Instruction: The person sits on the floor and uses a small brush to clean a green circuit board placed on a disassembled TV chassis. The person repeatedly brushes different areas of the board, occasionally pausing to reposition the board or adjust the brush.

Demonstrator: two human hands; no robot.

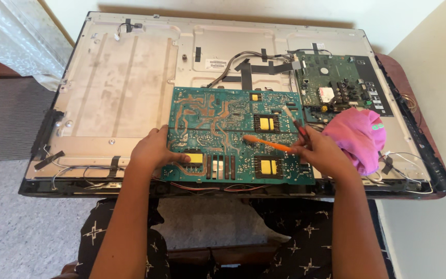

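My left hand [153,150] presses flat on the green circuit board's [233,132] left edge atop the open television back panel [125,77], while my right hand [321,150] grips an orange-handled tool [267,143], best moved lightly over the solder side.

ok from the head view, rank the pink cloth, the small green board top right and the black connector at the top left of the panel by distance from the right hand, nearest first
1. pink cloth, just right of the right hand, almost touching it.
2. small green board, above the hand, at the panel's upper right.
3. black connector, far across at the top left corner.
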